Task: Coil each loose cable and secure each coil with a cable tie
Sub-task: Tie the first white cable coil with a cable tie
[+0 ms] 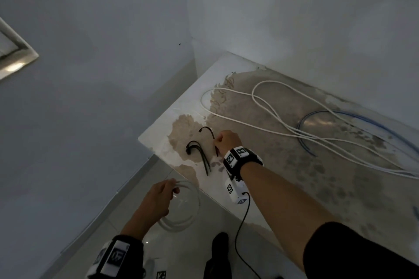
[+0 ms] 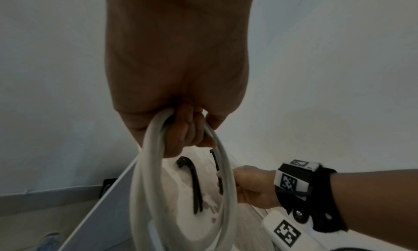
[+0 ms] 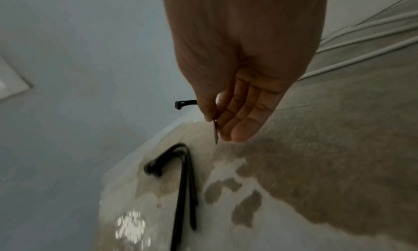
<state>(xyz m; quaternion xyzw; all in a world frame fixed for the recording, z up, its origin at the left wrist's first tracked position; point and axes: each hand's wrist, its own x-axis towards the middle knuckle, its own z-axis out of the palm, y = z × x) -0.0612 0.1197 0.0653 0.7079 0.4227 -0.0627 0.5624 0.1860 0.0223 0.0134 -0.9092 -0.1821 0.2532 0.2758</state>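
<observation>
Off the table's left edge, my left hand [image 1: 169,190] grips a coil of white cable [image 1: 192,208]; in the left wrist view the fingers [image 2: 192,129] curl round the coil's [image 2: 144,165] top. Over the table's [image 1: 294,188] near left corner, my right hand [image 1: 218,142] pinches a black cable tie [image 1: 209,130] between thumb and fingers [image 3: 226,122], with the tie's head [image 3: 181,104] sticking out to the left. A bundle of black ties [image 1: 199,154] lies bent on the table just left of that hand. A loose white cable [image 1: 283,124] and a blue cable [image 1: 362,118] sprawl over the far right.
The table top is worn and blotchy and stands in a corner of grey walls. Tiled floor [image 1: 186,251] lies below its left edge, with a dark shoe [image 1: 220,242] on it. A thin black wire [image 1: 240,229] hangs from my right wrist.
</observation>
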